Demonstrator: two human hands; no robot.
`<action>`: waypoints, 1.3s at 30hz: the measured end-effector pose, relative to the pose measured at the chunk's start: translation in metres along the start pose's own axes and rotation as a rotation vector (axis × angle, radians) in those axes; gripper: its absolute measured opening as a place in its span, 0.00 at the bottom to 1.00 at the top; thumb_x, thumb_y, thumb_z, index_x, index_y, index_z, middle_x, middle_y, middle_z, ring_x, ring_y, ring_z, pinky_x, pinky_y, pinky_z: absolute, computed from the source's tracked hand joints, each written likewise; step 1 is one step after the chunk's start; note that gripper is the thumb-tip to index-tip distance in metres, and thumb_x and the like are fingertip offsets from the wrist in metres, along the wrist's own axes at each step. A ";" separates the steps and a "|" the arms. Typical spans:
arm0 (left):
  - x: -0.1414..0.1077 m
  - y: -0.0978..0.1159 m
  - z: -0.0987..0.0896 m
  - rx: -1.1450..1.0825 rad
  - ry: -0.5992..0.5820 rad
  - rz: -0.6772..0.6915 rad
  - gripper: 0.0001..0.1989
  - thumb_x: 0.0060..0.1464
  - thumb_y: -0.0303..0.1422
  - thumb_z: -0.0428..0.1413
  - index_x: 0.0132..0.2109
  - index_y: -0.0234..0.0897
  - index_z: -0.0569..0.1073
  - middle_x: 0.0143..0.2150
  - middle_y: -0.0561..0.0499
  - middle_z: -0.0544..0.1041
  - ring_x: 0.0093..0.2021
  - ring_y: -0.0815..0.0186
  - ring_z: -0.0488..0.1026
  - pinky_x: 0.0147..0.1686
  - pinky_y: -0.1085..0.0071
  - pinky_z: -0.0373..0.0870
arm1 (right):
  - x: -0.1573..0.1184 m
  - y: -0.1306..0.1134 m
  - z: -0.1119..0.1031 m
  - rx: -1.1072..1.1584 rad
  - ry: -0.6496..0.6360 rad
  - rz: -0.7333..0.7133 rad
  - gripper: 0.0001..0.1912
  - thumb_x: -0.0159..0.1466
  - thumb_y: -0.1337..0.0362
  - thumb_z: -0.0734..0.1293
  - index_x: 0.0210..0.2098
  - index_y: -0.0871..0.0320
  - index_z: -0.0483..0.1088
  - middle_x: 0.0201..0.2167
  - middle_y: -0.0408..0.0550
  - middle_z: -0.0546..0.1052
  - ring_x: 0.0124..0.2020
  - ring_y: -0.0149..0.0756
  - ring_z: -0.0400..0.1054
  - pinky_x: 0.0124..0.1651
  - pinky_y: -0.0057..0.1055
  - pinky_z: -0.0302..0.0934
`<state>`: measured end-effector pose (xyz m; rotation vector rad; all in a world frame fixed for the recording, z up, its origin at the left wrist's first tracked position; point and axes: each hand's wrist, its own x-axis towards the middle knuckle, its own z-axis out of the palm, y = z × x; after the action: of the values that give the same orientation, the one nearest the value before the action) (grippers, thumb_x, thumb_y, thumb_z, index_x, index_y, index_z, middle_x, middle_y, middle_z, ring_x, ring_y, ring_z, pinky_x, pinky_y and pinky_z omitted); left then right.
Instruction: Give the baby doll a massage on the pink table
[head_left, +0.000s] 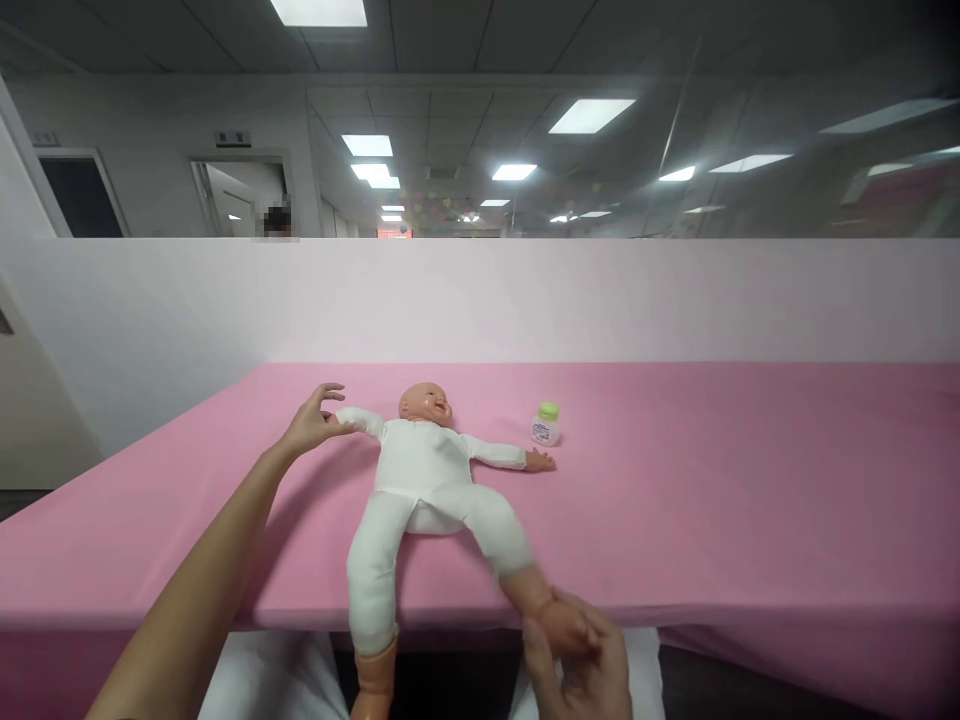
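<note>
A baby doll (422, 460) with a white cloth body lies on its back on the pink-covered table, head away from me and legs over the front edge. My left hand (311, 425) pinches the doll's hand on the left side, thumb and index finger closed on it, the other fingers raised. At the front edge my right hand (581, 665) is wrapped around the doll's foot (562, 625) on the right side. The doll's other arm (499, 453) stretches out to the right, near a small clear jar (546, 428) with a green lid. Its other foot (375, 685) hangs below the edge.
Pink cloth (735, 480) covers the table and drapes over its front. A low white partition (525, 300) stands behind, with glass above it. Beyond the glass, the top of a person's head (277, 218) shows near a doorway. My legs (270, 675) are under the edge.
</note>
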<state>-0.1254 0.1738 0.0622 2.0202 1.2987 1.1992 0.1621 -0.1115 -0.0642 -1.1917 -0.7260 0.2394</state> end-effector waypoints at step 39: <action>-0.019 -0.019 0.081 0.391 0.007 0.800 0.18 0.66 0.33 0.50 0.61 0.43 0.70 0.58 0.43 0.76 0.57 0.57 0.72 0.58 0.54 0.66 | 0.022 -0.027 0.056 -0.080 -0.302 -0.108 0.25 0.65 0.50 0.68 0.55 0.57 0.66 0.49 0.55 0.77 0.48 0.42 0.74 0.47 0.34 0.69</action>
<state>-0.0691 0.1715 -0.0020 2.9821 0.7570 1.3265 0.1379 -0.0675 -0.0214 -1.2015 -1.0692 0.3065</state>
